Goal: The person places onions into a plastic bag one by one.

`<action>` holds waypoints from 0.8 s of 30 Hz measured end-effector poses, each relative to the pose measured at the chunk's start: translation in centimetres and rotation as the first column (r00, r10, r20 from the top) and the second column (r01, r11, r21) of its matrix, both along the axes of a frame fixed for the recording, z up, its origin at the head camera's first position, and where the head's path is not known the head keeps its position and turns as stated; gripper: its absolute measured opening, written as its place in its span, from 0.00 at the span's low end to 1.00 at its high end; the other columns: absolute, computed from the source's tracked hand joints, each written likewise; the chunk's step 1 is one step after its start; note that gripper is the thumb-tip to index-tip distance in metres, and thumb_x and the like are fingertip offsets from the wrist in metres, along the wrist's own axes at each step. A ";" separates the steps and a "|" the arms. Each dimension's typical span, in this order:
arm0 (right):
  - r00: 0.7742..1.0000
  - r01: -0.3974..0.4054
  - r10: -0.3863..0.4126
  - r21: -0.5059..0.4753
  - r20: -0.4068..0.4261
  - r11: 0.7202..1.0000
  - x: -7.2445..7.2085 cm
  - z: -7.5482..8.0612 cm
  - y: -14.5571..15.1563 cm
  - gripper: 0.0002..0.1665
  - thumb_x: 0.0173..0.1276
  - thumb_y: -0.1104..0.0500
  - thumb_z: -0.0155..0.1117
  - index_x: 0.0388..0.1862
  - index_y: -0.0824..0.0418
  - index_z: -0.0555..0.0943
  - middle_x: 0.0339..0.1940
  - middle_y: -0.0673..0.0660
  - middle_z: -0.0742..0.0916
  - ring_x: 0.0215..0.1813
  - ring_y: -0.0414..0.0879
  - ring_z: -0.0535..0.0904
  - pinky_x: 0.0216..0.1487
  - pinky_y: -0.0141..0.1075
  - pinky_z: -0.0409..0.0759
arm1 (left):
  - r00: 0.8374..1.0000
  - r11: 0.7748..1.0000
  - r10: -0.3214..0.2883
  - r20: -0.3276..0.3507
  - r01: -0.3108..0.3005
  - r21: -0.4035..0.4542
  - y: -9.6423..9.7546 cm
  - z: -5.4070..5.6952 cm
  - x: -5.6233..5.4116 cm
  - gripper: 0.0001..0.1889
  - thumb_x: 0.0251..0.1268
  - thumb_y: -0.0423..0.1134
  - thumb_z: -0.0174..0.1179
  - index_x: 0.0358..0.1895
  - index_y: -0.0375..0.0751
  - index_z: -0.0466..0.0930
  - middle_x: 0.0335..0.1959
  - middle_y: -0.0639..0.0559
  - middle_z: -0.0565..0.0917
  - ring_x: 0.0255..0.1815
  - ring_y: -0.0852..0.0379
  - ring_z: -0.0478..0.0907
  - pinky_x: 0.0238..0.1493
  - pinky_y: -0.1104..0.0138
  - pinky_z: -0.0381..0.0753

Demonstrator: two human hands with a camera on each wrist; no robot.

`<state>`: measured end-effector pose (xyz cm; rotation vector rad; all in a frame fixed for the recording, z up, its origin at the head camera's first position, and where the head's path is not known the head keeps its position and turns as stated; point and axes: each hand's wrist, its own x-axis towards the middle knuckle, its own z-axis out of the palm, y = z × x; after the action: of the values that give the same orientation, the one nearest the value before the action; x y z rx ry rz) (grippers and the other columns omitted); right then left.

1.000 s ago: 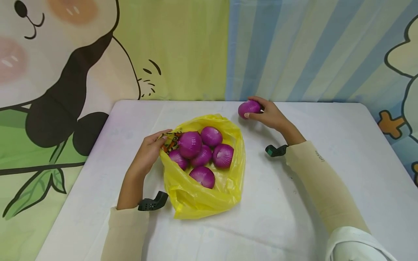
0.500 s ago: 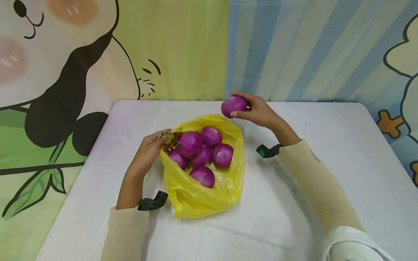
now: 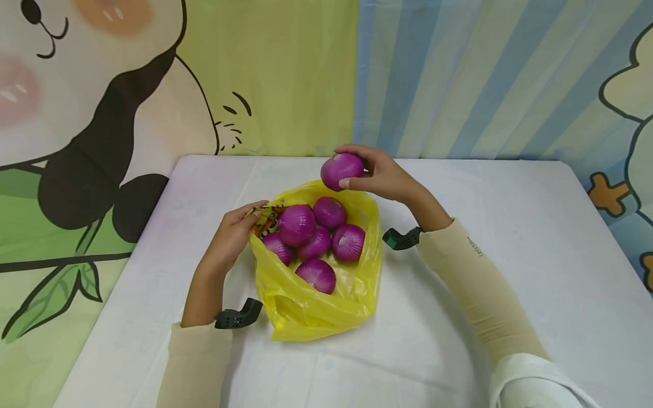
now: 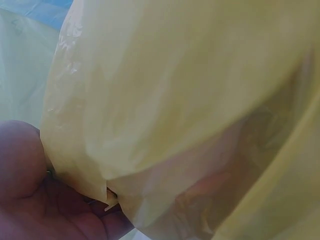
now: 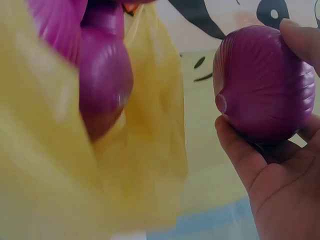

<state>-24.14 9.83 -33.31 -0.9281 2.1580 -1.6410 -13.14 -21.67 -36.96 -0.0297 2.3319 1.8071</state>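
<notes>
A purple onion (image 3: 340,170) is gripped between the thumb and fingers of my right hand (image 3: 380,174), over the far rim of a yellow plastic bag (image 3: 316,317). In the right wrist view the held onion (image 5: 265,85) shows its knobbed end, with the bag's wall to its left. My left hand (image 3: 232,235) pinches the bag's left rim, where a dark and orange printed patch (image 3: 267,220) shows. Inside the wide mouth of the bag lie several more purple onions (image 3: 348,243). Yellow plastic fills most of the left wrist view, with the left hand (image 4: 60,205) at lower left.
The bag rests on a white-covered table (image 3: 510,238). Behind the table's far edge hangs a cartoon-printed curtain (image 3: 291,79) with a striped part at right. A small black device (image 3: 238,314) sits on each wrist.
My right hand has carried the onion leftward from the table's far side to over the bag's far rim. The left hand and the bag have stayed in place.
</notes>
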 end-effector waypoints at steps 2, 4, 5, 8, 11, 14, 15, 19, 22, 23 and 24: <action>1.000 -0.021 0.021 -0.018 -0.003 1.000 0.2 0.0 -0.7 0.35 0.62 0.63 0.69 0.68 0.63 0.70 0.60 0.58 0.77 0.57 0.51 0.76 0.54 0.42 0.79 | 1.000 1.000 0.000 -0.001 0.000 0.003 -0.1 0.0 0.0 0.22 0.80 0.40 0.40 0.69 0.36 0.68 0.65 0.42 0.72 0.69 0.51 0.62 0.70 0.56 0.58; 0.999 -0.043 0.043 -0.031 -0.002 0.999 0.4 0.0 -1.4 0.34 0.62 0.63 0.69 0.66 0.63 0.71 0.59 0.58 0.78 0.57 0.51 0.76 0.54 0.42 0.79 | 1.000 1.000 0.000 -0.003 0.000 0.002 -0.1 0.0 0.0 0.22 0.80 0.40 0.40 0.69 0.36 0.68 0.65 0.42 0.72 0.69 0.51 0.62 0.70 0.57 0.59; 0.999 -0.051 0.051 -0.033 0.000 0.998 0.5 0.0 -1.7 0.33 0.62 0.63 0.69 0.66 0.63 0.71 0.59 0.58 0.78 0.56 0.51 0.76 0.54 0.42 0.79 | 1.000 1.000 -0.001 -0.002 0.001 0.004 -0.1 -0.1 0.0 0.22 0.80 0.40 0.40 0.70 0.36 0.68 0.65 0.42 0.72 0.68 0.51 0.63 0.70 0.57 0.59; 0.998 -0.068 0.068 -0.038 0.006 0.997 0.7 -0.3 -2.6 0.32 0.61 0.63 0.70 0.65 0.62 0.72 0.59 0.58 0.78 0.55 0.52 0.77 0.52 0.43 0.80 | 1.000 1.000 -0.002 -0.001 0.002 0.007 -0.1 0.0 -0.1 0.22 0.80 0.40 0.40 0.70 0.36 0.67 0.65 0.42 0.72 0.68 0.51 0.64 0.69 0.57 0.60; 0.996 -0.083 0.084 -0.044 0.017 0.996 0.9 -0.7 -3.4 0.32 0.61 0.64 0.70 0.64 0.62 0.72 0.59 0.57 0.77 0.54 0.51 0.77 0.51 0.43 0.81 | 1.000 1.000 -0.004 -0.001 0.004 0.007 -0.1 0.1 -0.1 0.22 0.80 0.41 0.40 0.70 0.36 0.67 0.65 0.42 0.72 0.68 0.51 0.63 0.69 0.57 0.60; 0.994 -0.103 0.105 -0.061 0.026 0.993 1.1 -1.1 -4.2 0.32 0.61 0.66 0.69 0.64 0.63 0.72 0.59 0.58 0.77 0.54 0.52 0.77 0.51 0.44 0.81 | 1.000 1.000 -0.006 -0.001 0.006 0.009 0.0 0.2 -0.1 0.22 0.80 0.41 0.40 0.70 0.36 0.67 0.65 0.42 0.71 0.68 0.52 0.63 0.70 0.58 0.60; 0.993 -0.111 0.113 -0.067 0.031 0.992 1.1 -1.2 -4.4 0.32 0.60 0.67 0.69 0.64 0.65 0.71 0.59 0.59 0.77 0.54 0.52 0.77 0.52 0.44 0.80 | 1.000 1.000 -0.006 -0.003 0.006 0.012 0.0 0.2 -0.1 0.22 0.80 0.41 0.40 0.70 0.36 0.67 0.66 0.42 0.71 0.68 0.52 0.63 0.70 0.58 0.60; 0.991 -0.125 0.129 -0.085 0.042 0.988 1.2 -1.6 -4.8 0.33 0.60 0.70 0.67 0.65 0.68 0.70 0.60 0.62 0.77 0.53 0.53 0.77 0.52 0.44 0.80 | 1.000 1.000 -0.005 -0.006 0.005 0.022 0.0 0.2 0.0 0.23 0.80 0.41 0.40 0.70 0.36 0.67 0.67 0.43 0.70 0.69 0.52 0.62 0.70 0.58 0.59; 0.990 -0.126 0.131 -0.086 0.049 0.988 1.9 -0.8 -4.9 0.33 0.60 0.71 0.66 0.65 0.71 0.69 0.60 0.64 0.76 0.53 0.53 0.77 0.53 0.44 0.80 | 1.000 1.000 0.000 -0.004 0.000 0.031 -0.1 0.3 0.0 0.23 0.80 0.41 0.39 0.71 0.36 0.66 0.67 0.43 0.70 0.69 0.52 0.62 0.70 0.58 0.59; 0.990 -0.128 0.133 -0.086 0.053 0.988 2.1 -0.6 -4.8 0.33 0.60 0.71 0.65 0.65 0.71 0.68 0.60 0.64 0.76 0.54 0.53 0.77 0.54 0.44 0.79 | 1.000 1.000 0.002 -0.003 -0.002 0.031 -0.1 0.3 0.0 0.23 0.80 0.41 0.39 0.71 0.36 0.66 0.67 0.43 0.70 0.69 0.52 0.62 0.70 0.58 0.59; 0.989 -0.131 0.136 -0.083 0.055 0.988 2.1 -0.6 -4.8 0.34 0.61 0.71 0.65 0.66 0.72 0.67 0.60 0.65 0.76 0.55 0.53 0.77 0.55 0.44 0.78 | 1.000 1.000 0.004 -0.002 -0.004 0.030 -0.2 0.3 0.0 0.23 0.80 0.41 0.39 0.71 0.36 0.65 0.67 0.43 0.70 0.69 0.52 0.62 0.70 0.58 0.60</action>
<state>-22.04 4.99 -33.92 -1.0094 1.9588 -1.6779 -13.11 -21.85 -36.67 -0.0286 2.3077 1.8443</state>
